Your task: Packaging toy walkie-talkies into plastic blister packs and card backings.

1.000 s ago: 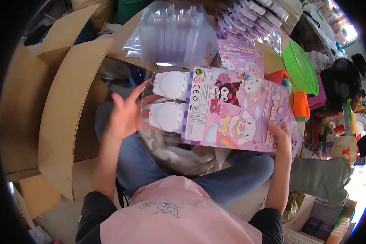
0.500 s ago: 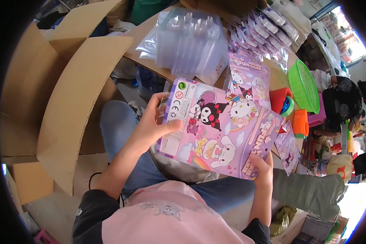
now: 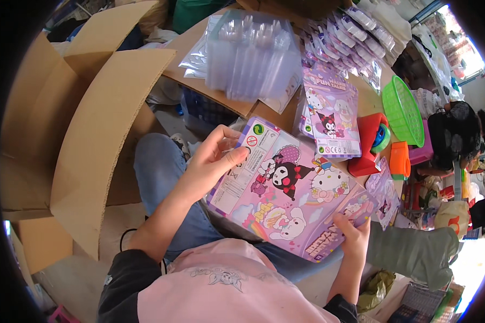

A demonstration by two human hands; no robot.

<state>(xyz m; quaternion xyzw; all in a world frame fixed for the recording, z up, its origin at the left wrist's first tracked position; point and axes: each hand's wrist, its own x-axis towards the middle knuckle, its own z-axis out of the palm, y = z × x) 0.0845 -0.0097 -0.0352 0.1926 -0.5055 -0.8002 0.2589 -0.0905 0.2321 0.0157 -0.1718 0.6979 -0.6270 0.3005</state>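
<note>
Between my two hands, over my lap, is a purple and pink printed backing card (image 3: 288, 185) with cartoon characters, tilted so that its right end sits lower. My left hand (image 3: 207, 167) grips the card's left edge, thumb on the printed face and fingers behind. At the lower right corner, my right hand (image 3: 353, 234) pinches it with the thumb on top. What lies under the card is hidden. Beyond it on the table, a pile of matching cards (image 3: 331, 118) lies face up. Clear plastic blister shells (image 3: 250, 59) stand stacked to the left of that pile.
A large open cardboard box (image 3: 99, 134) stands at my left. On the table's right are a red dispenser-like holder (image 3: 361, 153), an orange holder (image 3: 400, 159) and a green plastic basket (image 3: 404, 110). Several purple packages (image 3: 355, 37) are heaped at the back. Another person (image 3: 458, 134) is farther right.
Both hands have brought the card lower and nearer to me, turning it slightly clockwise. More of the card pile and the red holder shows. My left thumb has shifted toward the card's upper left edge.
</note>
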